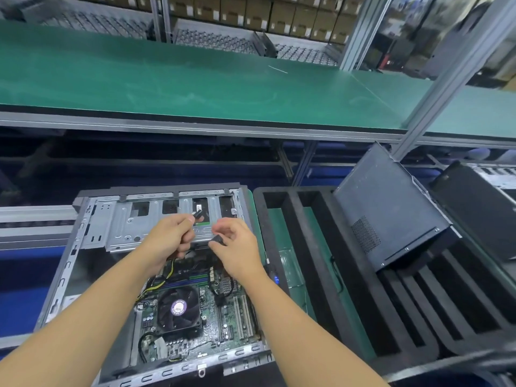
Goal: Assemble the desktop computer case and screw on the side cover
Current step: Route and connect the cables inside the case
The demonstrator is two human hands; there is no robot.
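Note:
An open desktop computer case (69, 263) lies on its side in front of me, its motherboard (223, 322) and black CPU fan (178, 307) exposed. A silver drive cage (117, 227) fills its far end. My left hand (170, 238) pinches a small black cable connector (198, 215) over the cage. My right hand (237, 247) holds another black connector (217, 240) just beside it. Black and yellow cables (164, 277) run down from my left hand to the board. The dark side cover (391, 208) leans tilted in a foam tray to the right.
A black foam tray (312, 247) with long slots stands right of the case. A second dark case (480, 208) sits at the far right. Above runs a green shelf (195, 76) on aluminium posts (435, 96). Cardboard boxes (251, 12) line the back.

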